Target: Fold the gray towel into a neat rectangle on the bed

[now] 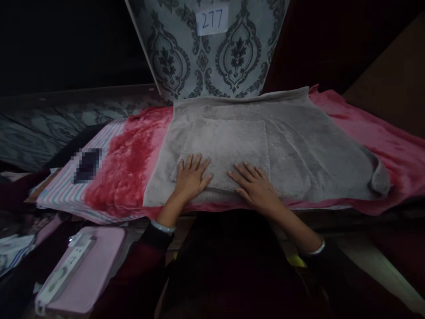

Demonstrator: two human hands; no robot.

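Observation:
Both palms rest on a folded grey plush cloth (229, 141), a flat square with its fold edges showing. My left hand (192, 177) lies on its near left corner, fingers spread and pointing away from me. On the near right part of the square lies my right hand (254, 186), also flat with fingers apart. Beneath the square, a larger grey plush cloth (299, 137) is spread out, its right corner (380, 179) curled over. Neither hand grips anything.
Under the grey cloth are a red and pink blanket (129, 159) and a striped cloth (63, 186). A pixelated dark object (86, 166) lies at the left. Below left, a white power strip (66, 270) sits on a pink lid (99, 270). A paper marked 277 (212, 20) hangs on the patterned wall.

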